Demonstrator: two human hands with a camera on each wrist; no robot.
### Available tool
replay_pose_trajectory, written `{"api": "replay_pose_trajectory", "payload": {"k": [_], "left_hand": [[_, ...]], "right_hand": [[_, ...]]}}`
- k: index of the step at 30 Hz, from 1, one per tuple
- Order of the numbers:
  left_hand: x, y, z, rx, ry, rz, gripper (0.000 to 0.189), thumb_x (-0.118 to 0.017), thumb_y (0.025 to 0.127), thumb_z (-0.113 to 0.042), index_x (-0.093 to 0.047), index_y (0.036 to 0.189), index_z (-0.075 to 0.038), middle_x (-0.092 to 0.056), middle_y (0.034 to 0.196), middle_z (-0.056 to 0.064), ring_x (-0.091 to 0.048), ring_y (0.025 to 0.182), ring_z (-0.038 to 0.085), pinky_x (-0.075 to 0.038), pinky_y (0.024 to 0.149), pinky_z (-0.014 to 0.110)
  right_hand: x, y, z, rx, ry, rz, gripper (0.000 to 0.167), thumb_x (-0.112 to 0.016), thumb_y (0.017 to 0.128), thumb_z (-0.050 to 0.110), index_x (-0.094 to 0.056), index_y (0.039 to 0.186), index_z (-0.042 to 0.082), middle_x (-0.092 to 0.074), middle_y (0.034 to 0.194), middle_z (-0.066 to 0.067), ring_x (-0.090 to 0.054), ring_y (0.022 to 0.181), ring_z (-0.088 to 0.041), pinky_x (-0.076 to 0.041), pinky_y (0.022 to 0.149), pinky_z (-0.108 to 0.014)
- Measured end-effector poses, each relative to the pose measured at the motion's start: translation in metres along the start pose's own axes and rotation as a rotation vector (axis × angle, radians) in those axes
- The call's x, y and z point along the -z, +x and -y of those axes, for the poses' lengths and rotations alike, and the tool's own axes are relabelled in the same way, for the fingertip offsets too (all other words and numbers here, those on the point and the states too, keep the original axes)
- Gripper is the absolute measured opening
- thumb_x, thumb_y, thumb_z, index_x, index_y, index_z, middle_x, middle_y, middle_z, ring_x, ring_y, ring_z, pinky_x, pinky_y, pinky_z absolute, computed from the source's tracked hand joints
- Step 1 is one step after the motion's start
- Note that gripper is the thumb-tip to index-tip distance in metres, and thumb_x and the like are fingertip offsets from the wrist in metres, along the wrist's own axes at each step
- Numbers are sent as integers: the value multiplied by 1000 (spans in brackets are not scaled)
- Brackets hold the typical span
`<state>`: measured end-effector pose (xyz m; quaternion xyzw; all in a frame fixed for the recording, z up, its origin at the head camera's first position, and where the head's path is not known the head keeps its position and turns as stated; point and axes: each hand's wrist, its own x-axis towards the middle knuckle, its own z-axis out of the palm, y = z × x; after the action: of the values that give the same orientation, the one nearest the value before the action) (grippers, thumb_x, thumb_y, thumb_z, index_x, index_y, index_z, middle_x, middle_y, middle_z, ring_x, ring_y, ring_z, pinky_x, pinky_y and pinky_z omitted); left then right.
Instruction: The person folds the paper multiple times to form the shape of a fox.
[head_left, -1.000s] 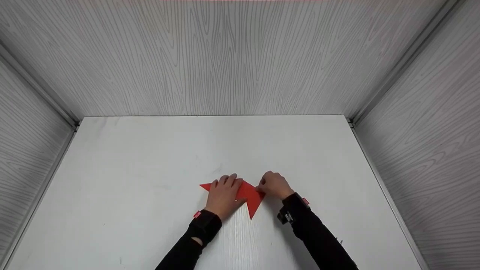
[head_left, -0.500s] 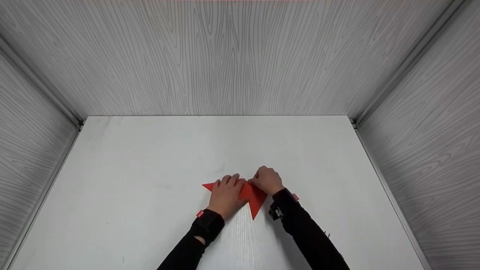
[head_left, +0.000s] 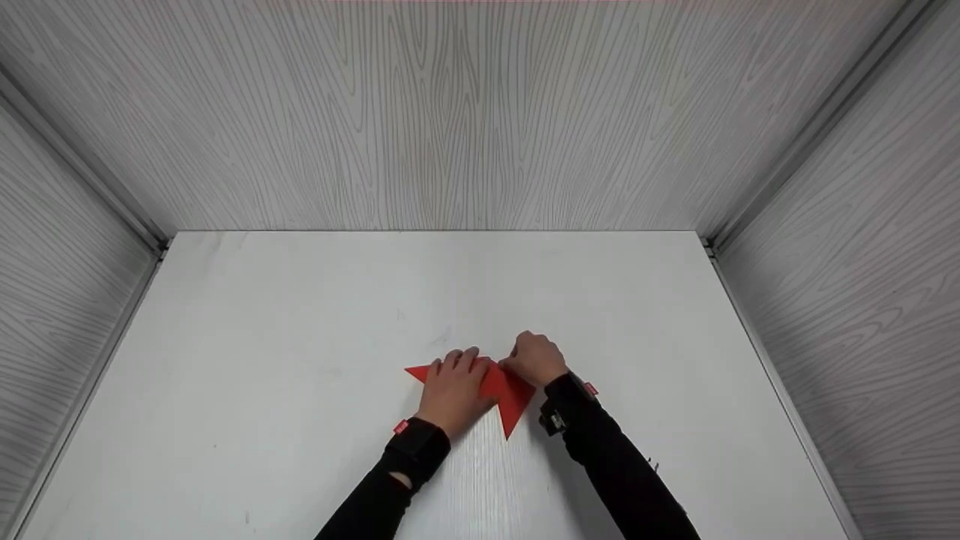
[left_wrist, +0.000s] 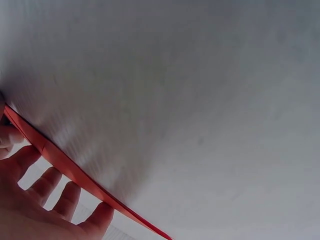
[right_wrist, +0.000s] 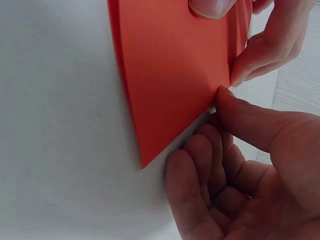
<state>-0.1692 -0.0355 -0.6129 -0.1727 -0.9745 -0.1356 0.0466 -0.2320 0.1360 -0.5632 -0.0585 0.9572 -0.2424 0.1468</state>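
A folded piece of red paper [head_left: 511, 391] lies near the front middle of the table, with one point toward the left and another toward me. My left hand [head_left: 450, 394] rests across it with fingers spread, covering much of its left part. In the left wrist view, the left fingertips touch the edge of the red paper [left_wrist: 75, 171]. The left thumb presses on top of the paper [right_wrist: 165, 75] in the right wrist view. At the paper's upper right edge, my right hand [head_left: 536, 360] pinches it between thumb and curled fingers.
The white table [head_left: 300, 315] is bounded by a grey wood-grain panel [head_left: 435, 112] at the back. Similar panels stand along the left [head_left: 67, 300] and right [head_left: 847, 285] sides. Black bands with small devices sit on both wrists.
My right hand has moved left and slightly away from me, from the paper's right tip to its upper edge. Over the last half second both hands have stayed nearly still.
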Motion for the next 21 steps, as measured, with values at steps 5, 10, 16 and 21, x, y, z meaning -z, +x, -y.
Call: {"api": "replay_pose_trajectory", "payload": {"k": [5,10,16,21], "left_hand": [[1,1,-1,-3,6,-8,66,-83,84,-44,-63,139,-16,-58,144,12,-52,132,34,-44,107,58],[3,1,-1,-7,3,-5,63,-82,86,-44,-63,138,-15,-57,143,12,-52,131,35,-44,107,58],[4,2,-1,3,-10,31,64,-80,87,-45,-62,140,-14,-56,145,12,-50,133,35,-42,108,59],[4,2,-1,9,-26,42,64,-80,87,-44,-62,140,-14,-55,146,12,-48,134,35,-40,110,59]], "right_hand": [[3,-2,-6,-5,6,40,18,-79,87,20,-77,81,3,-67,68,-1,-54,62,-14,-44,56,-29],[6,-6,-15,-17,-4,78,21,-79,87,19,-75,72,6,-55,57,4,-47,56,-13,-38,51,-28],[10,-15,-26,0,-12,89,18,-80,87,18,-78,78,3,-62,61,1,-49,57,-15,-39,52,-28],[13,-22,-34,9,-25,75,20,-82,86,18,-76,74,3,-57,58,3,-46,57,-14,-37,53,-27]]}}
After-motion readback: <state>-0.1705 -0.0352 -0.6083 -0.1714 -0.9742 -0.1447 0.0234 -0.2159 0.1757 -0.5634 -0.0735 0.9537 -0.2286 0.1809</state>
